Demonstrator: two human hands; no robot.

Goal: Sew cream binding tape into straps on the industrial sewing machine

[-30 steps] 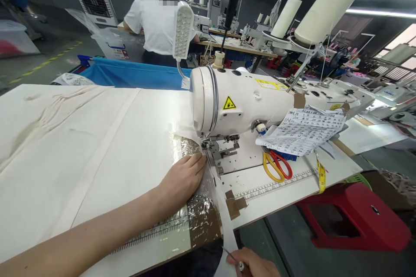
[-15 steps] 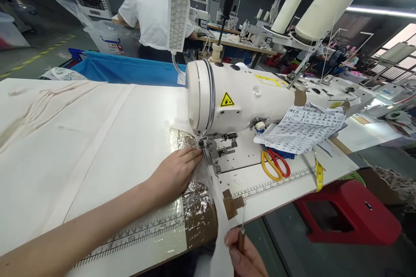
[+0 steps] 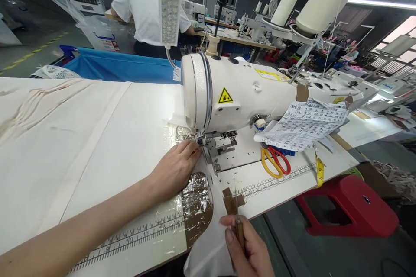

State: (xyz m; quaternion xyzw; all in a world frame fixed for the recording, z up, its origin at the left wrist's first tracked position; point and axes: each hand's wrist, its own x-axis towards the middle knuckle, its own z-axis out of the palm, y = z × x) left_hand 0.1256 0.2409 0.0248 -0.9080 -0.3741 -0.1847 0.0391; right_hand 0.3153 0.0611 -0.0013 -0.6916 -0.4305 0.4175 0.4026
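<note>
My left hand [image 3: 177, 166] lies beside the presser foot [image 3: 202, 139] of a white sewing machine [image 3: 240, 91]. Its fingers are bent and close together on the edge of thin white fabric [image 3: 208, 242]; the thumb is hidden. From under that hand the fabric runs toward me and hangs over the table's front edge. In my right hand [image 3: 248, 246], closed around its wooden handle, is an awl [image 3: 239, 230] with its thin metal point upward. This hand is at the table's front edge, touching or very near the fabric.
Scissors [image 3: 273, 162] with yellow and red handles lie under handwritten papers [image 3: 302, 125], near a yellow tape measure [image 3: 320, 173]. Larger white fabric [image 3: 81, 138] covers the table's left. A red stool [image 3: 351, 207] stands right. Behind a blue bin [image 3: 126, 67] sits a person [image 3: 143, 13].
My right hand has moved up and slightly left with the awl. The hanging fabric has spread out to the left below it. My left hand's fingers are more bent at the presser foot.
</note>
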